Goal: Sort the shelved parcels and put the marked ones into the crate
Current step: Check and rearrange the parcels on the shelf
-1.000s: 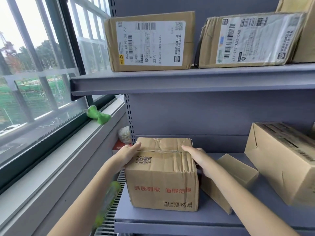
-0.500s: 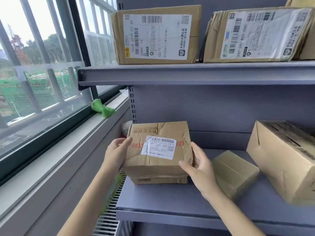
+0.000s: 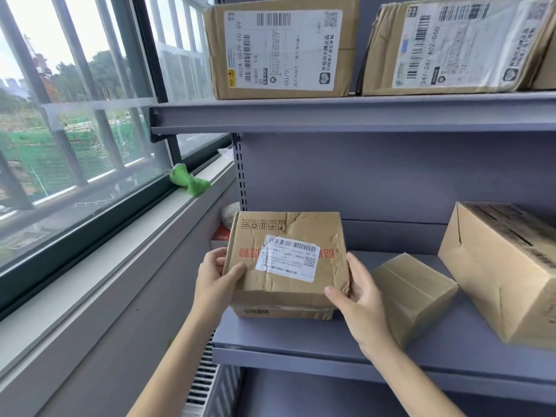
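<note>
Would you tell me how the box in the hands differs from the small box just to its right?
The held box, gripped by the left hand and right hand, is creased and shows a white label; the small box shows none. The held box looks bigger and is tipped back; the small box lies free on the shelf. Both are brown cardboard.

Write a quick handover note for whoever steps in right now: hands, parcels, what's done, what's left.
Left hand and right hand grip the crumpled parcel by its sides on the lower shelf, white label facing up.
A small box and a large box lie to its right; two labelled parcels on the upper shelf.
No crate in view.
Left: check the label, crate it if marked, then sort the rest.
</note>
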